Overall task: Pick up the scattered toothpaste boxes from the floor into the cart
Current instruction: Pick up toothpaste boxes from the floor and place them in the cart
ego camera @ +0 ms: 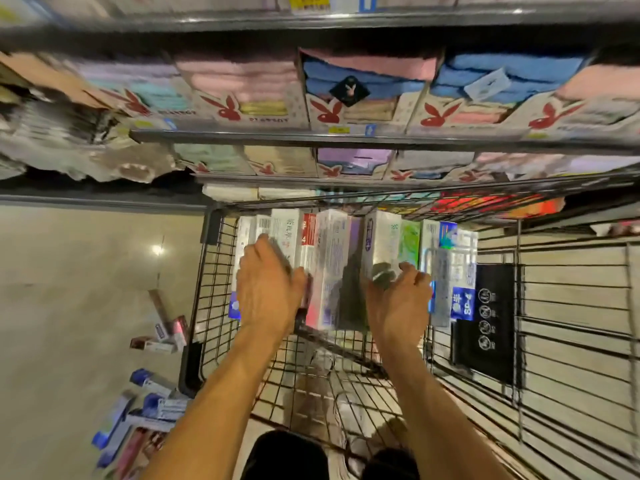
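Several toothpaste boxes [332,258] stand side by side at the far end of a black wire cart [207,306]. My left hand [268,289] rests on the left boxes of that row, fingers curled over their near ends. My right hand [398,299] grips the near end of a white and green box [384,244] in the right half of the row. More toothpaste boxes [152,407] lie scattered on the floor to the left of the cart, blue, white and pink ones, with a few further up [162,327].
Store shelves [346,136] loaded with boxed towels run across the top, just beyond the cart. A black panel with white symbols [488,317] hangs inside the cart's right part. Beige tiled floor [69,271] spreads to the left. My dark-clothed knees [287,455] show at the bottom.
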Tool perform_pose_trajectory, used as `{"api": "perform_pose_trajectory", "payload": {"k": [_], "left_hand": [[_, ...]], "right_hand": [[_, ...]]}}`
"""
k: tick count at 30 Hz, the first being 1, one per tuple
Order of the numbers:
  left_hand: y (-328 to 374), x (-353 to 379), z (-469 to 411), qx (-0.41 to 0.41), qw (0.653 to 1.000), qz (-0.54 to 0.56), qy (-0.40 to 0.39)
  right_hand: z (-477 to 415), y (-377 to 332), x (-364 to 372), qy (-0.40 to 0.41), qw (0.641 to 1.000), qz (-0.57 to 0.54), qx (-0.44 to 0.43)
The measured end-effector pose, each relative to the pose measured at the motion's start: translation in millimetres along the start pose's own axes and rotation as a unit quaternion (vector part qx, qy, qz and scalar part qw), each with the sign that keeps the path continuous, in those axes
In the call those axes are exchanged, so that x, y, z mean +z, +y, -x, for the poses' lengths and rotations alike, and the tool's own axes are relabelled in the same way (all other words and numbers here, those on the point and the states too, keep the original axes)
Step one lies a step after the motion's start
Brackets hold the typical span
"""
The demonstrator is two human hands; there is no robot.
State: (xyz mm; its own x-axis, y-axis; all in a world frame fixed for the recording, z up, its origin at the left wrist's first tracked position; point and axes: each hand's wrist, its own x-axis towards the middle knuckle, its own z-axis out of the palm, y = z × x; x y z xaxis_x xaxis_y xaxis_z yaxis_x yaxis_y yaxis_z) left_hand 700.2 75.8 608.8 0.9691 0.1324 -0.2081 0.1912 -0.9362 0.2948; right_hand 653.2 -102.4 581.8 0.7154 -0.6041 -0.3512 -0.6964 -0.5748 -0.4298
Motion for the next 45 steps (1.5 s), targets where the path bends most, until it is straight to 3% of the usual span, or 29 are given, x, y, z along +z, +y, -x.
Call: {"api": "perform_pose_trajectory", "payload": {"k": [9,13,19,27,31,33,38,45], "left_hand": [[36.9,-137.6,55.5,0.126,0.986,-0.110,0.019],[23.6,-189.6,106.0,0.125,0.982,-0.135,0.040],[-22.4,-250.7,189.5,0.072,0.986,-0.146,0.041],[-120.5,-326.8,311.1,-0.069,0.985,-0.122,0.102],[-202.3,-336.2,399.8,-0.194,0.967,-0.098,0.133],[-228.4,-335.0,434.3,-0.232,0.958,-0.090,0.141],[-323.8,-311.8,580.8,-0.391,0.908,-0.039,0.145],[-418.6,-247.9,741.7,-0.508,0.847,0.007,0.154]], "right_hand": [[43.1,-30.8,-140.3,-0.011,0.980,0.080,-0.184],[82.4,-46.1,-200.4,-0.025,0.945,0.180,-0.271],[162.2,-76.9,-245.1,-0.043,0.884,0.239,-0.400],[301.2,-145.2,-231.5,-0.073,0.779,0.246,-0.573],[394.9,-172.2,-186.9,-0.113,0.708,0.236,-0.656],[425.5,-176.7,-168.9,-0.130,0.690,0.233,-0.673],[554.7,-150.8,-95.8,-0.226,0.603,0.230,-0.730],[700.3,-67.7,2.1,-0.310,0.563,0.258,-0.721]]}}
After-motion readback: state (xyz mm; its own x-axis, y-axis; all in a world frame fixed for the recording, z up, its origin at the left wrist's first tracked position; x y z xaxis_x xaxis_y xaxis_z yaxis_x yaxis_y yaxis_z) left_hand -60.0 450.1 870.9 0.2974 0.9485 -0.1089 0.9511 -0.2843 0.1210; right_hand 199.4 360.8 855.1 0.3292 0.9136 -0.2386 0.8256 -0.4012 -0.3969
